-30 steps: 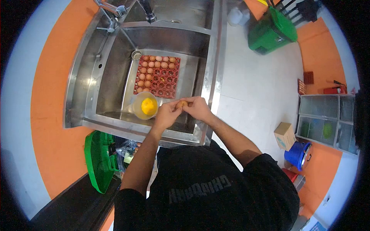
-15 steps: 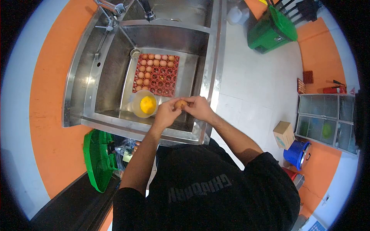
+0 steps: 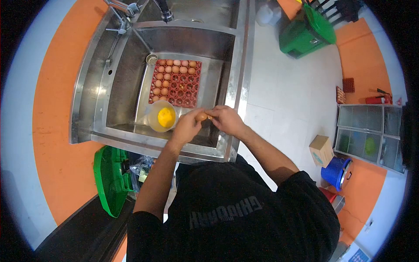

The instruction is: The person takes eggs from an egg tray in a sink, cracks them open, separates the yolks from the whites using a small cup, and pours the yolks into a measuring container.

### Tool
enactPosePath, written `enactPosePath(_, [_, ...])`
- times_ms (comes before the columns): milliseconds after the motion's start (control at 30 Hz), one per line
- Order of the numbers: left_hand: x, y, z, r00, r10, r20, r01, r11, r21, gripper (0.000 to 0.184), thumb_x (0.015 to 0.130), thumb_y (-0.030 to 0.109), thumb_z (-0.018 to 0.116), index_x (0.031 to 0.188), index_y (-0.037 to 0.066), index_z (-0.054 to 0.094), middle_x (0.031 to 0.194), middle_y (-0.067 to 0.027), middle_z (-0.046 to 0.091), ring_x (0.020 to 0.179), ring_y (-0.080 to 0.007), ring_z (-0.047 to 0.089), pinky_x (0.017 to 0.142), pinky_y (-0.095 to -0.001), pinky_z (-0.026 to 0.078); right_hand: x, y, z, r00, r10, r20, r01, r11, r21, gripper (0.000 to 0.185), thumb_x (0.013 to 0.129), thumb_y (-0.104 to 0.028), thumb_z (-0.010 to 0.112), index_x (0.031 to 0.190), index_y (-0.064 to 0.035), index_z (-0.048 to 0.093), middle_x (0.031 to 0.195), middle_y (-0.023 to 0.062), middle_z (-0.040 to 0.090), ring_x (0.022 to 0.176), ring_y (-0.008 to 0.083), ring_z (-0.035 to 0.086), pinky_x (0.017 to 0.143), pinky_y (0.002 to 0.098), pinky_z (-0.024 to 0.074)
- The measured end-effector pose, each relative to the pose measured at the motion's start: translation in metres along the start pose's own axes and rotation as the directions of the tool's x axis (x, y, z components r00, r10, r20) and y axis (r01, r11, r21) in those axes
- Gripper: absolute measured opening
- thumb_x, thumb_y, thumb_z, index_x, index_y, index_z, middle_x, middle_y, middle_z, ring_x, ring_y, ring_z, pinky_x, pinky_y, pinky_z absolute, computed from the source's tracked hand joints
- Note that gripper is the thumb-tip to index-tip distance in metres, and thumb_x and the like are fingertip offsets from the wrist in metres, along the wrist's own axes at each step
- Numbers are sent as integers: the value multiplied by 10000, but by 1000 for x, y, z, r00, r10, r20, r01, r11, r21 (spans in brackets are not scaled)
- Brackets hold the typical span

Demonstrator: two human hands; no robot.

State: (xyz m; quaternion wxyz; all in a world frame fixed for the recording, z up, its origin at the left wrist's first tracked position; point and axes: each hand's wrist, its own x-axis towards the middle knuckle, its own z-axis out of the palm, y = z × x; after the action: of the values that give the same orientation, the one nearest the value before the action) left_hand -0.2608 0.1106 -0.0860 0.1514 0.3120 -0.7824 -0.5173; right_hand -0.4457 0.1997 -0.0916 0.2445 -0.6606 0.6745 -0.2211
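Observation:
My left hand [image 3: 187, 125] is closed around a brown egg [image 3: 201, 116] over the near right part of the sink. Close beside it, my right hand [image 3: 227, 120] pinches a small piece of eggshell [image 3: 210, 117] at the egg's right end. Left of my hands stands a translucent plastic container [image 3: 152, 118] with yellow egg yolk [image 3: 166, 117] in it. Behind that, a red egg tray [image 3: 187, 104] lies on the sink floor. Brown eggs [image 3: 169, 69] fill its far rows and left side, while its other cups hold no whole eggs.
The steel sink's front rim [image 3: 166, 149] runs below my forearms. A round metal strainer [image 3: 151, 59] sits near the tray's far left corner. Taps [image 3: 124, 24] stand at the back left. A green bin [image 3: 114, 181] with its lid raised is below the sink, and another green bin [image 3: 301, 37] stands right.
The egg has shifted slightly left with my left hand. My right fingers have drawn a little away from it, with a bit of shell between them.

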Motion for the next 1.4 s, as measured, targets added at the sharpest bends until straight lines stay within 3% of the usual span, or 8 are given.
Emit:
enactPosePath(500, [11,12,-15,995,99,-20,-97,993,66,481,842,55,632,1303,-5,510,1223,-219,599,1144,-353,580,961,-401,461,23,-18,-33,997,21,77,-29,993,112,361,830,-272,680,1163,-134,657,885,159,672,786,322,645,730,416,510])
enactPosePath(667, [5,12,-28,994,20,-103,-52,946,-320,478,916,111,608,1359,6,464,1241,-143,605,1101,-240,608,919,-334,480,46,-37,-47,988,63,144,-103,953,287,459,831,-316,716,1216,-80,632,883,168,676,632,237,630,620,347,489])
enactPosePath(800, [-31,26,-63,967,-248,-59,165,784,-598,512,939,122,603,1409,42,416,1219,-87,602,1055,-152,595,861,-273,485,66,-77,-36,966,-258,27,241,931,275,430,874,-331,654,1226,-85,627,887,181,677,782,316,662,729,384,506])
enactPosePath(900, [-71,35,-89,914,-395,-96,221,681,-698,526,931,88,596,1419,62,399,1255,-83,577,1044,-156,599,830,-269,497,82,-110,-29,908,-374,189,301,896,326,429,877,-316,647,1239,-89,619,925,190,678,854,360,651,783,396,506])
enactPosePath(1100, [-186,-19,-112,926,-314,-210,-158,183,-970,508,918,51,578,1398,70,409,1328,-110,518,1063,-218,602,881,-348,517,115,-95,6,972,-93,214,-58,791,609,384,937,-366,610,1147,-51,669,892,39,698,786,103,629,696,266,508])
enactPosePath(1200, [-247,-68,-108,756,-593,-278,-170,232,-958,520,924,75,582,1409,89,396,1307,-108,526,1081,-232,589,884,-366,513,131,-62,-2,941,272,201,-336,681,650,342,900,-379,658,1066,-82,692,876,3,660,780,79,603,642,240,489])
enactPosePath(1300, [-287,-119,-89,490,-811,-319,-61,333,-941,532,936,111,578,1426,99,372,1306,-102,522,1085,-242,581,871,-364,513,133,-36,-5,891,411,192,-374,423,825,262,893,-210,625,1124,-85,621,896,15,604,838,124,587,730,277,489])
enactPosePath(1400, [-334,-188,-66,435,-836,-335,118,422,-899,534,937,124,583,1424,92,367,1292,-101,517,1060,-232,575,873,-348,494,134,-21,-4,875,417,245,-370,249,895,308,867,-101,584,1172,-77,551,948,41,577,898,164,582,786,315,489])
